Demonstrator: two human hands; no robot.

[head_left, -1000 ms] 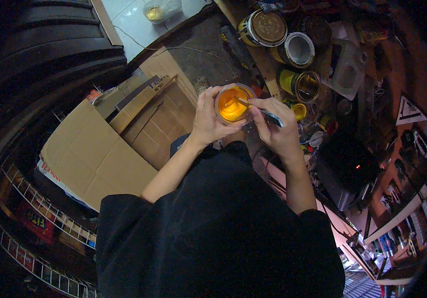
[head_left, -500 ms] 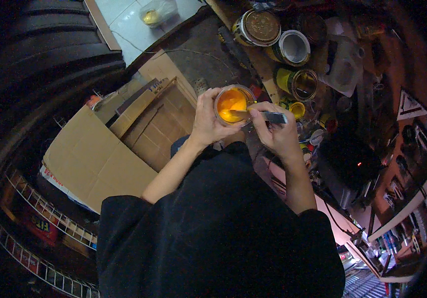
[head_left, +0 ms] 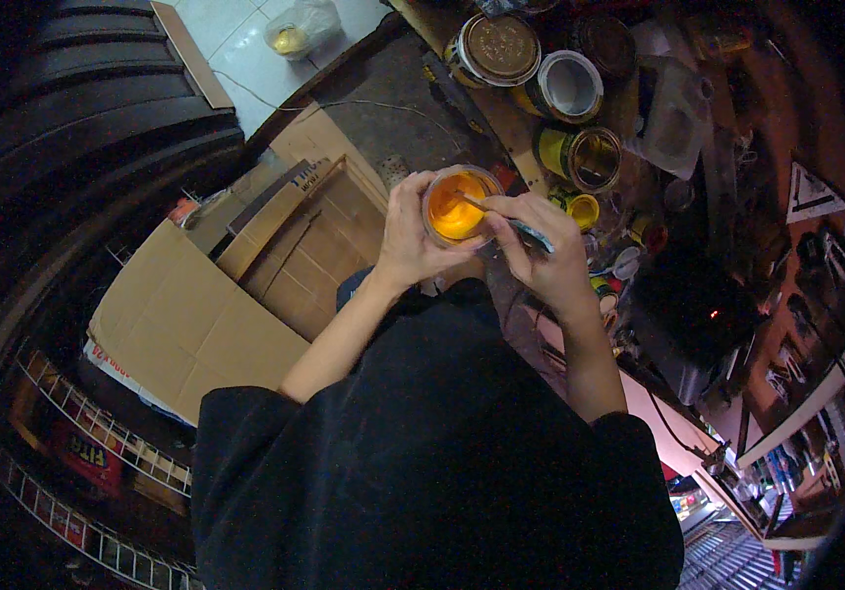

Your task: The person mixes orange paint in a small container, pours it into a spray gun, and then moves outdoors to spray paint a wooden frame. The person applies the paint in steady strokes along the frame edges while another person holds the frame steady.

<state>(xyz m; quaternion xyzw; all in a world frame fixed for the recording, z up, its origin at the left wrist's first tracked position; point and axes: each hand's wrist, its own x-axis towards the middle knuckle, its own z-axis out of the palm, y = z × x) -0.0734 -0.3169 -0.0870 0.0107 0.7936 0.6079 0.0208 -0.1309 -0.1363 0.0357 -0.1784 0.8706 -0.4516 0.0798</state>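
My left hand [head_left: 413, 228] wraps round a clear round cup [head_left: 489, 178] and holds it upright before my chest. Bright orange-yellow paint-like liquid [head_left: 454, 220] fills its lower part. Between the thumb and fingers of my right hand [head_left: 547, 246] is a thin flat stick [head_left: 472, 203], slanting over the rim with its brown tip down in the cup. Its other end [head_left: 533, 236], dark with a pale bluish edge, pokes out by my palm. The stick's exact kind is unclear.
Paint cans [head_left: 501, 49], an open yellowish can [head_left: 595, 159] and a small yellow pot [head_left: 582, 210] crowd the right, with a translucent jug [head_left: 676, 118] beyond. Cardboard [head_left: 196, 315] lies left, above wire racks [head_left: 98, 418]. A plastic bag [head_left: 302, 29] sits on white tiles.
My right hand has turned and shifted slightly. The stick's tip has moved up within the cup, and its outer end now shows edge-on and lower. The left hand keeps the cup nearly still.
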